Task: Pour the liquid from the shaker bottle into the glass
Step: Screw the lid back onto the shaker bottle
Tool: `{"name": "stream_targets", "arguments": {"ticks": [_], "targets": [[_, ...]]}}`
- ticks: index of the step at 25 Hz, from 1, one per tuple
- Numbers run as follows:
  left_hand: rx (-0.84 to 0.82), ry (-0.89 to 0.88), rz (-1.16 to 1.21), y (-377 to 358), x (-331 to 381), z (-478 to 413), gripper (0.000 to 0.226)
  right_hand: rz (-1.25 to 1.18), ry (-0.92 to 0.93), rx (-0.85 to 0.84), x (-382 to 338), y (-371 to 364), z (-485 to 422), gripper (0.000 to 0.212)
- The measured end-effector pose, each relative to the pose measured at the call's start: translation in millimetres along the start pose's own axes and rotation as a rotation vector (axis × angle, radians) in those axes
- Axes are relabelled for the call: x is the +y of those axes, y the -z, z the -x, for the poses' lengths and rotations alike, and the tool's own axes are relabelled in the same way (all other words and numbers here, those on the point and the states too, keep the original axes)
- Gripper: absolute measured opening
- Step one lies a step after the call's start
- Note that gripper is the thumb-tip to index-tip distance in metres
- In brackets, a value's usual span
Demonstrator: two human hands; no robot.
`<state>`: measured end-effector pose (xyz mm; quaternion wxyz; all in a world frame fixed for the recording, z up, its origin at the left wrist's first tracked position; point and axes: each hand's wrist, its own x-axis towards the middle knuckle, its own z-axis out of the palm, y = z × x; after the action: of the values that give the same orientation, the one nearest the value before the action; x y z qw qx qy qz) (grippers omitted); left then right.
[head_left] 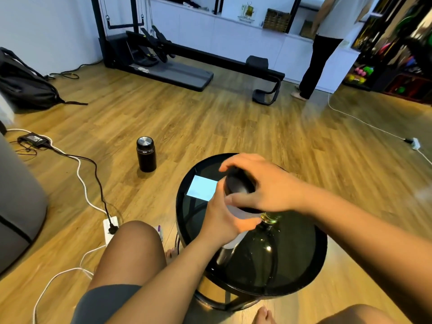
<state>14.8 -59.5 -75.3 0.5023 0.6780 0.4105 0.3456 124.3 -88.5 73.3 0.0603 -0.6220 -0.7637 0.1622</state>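
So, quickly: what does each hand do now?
Left hand: closed around the shaker bottle body.
Right hand: closed on the bottle's black lid.

The black-lidded shaker bottle (pixel 238 190) stands upright, touching the clear glass (pixel 254 251) on the round table.

bare forearms with no sleeves, dark grey shorts (pixel 109 300) over the thighs, bare feet.
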Motion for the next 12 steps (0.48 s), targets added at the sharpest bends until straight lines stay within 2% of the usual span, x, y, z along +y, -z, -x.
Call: {"name": "stream_targets", "arguments": {"ticks": [2,3,4,6,9,10,12], "targets": [[-0.003,0.025,-0.013,-1.4,1.8,0.0,0.089,0.212,-0.252,-0.039,0.8,4.1,-15.3,0.076],[-0.003,0.026,-0.019,-1.9,0.6,0.0,0.088,0.330,-0.353,-0.073,-0.4,2.1,-22.6,0.078],[0.002,0.023,-0.017,-2.1,0.3,-0.2,0.091,0.381,-0.379,-0.100,-3.6,-1.6,-26.4,0.074],[0.011,0.007,-0.004,-1.3,-1.8,-1.9,0.094,0.354,-0.195,-0.115,-7.8,-4.2,-23.0,0.058],[0.030,-0.031,-0.017,-2.1,-3.1,-1.2,0.084,0.278,0.091,-0.174,-4.0,3.1,-18.9,0.044],[0.035,-0.035,-0.009,-2.2,-2.9,-1.0,0.082,0.247,0.109,-0.154,-5.8,5.4,-19.4,0.039],[0.032,-0.017,-0.010,-1.7,-1.5,-0.8,0.084,0.311,-0.026,-0.063,-5.7,5.2,-25.0,0.057]]}}
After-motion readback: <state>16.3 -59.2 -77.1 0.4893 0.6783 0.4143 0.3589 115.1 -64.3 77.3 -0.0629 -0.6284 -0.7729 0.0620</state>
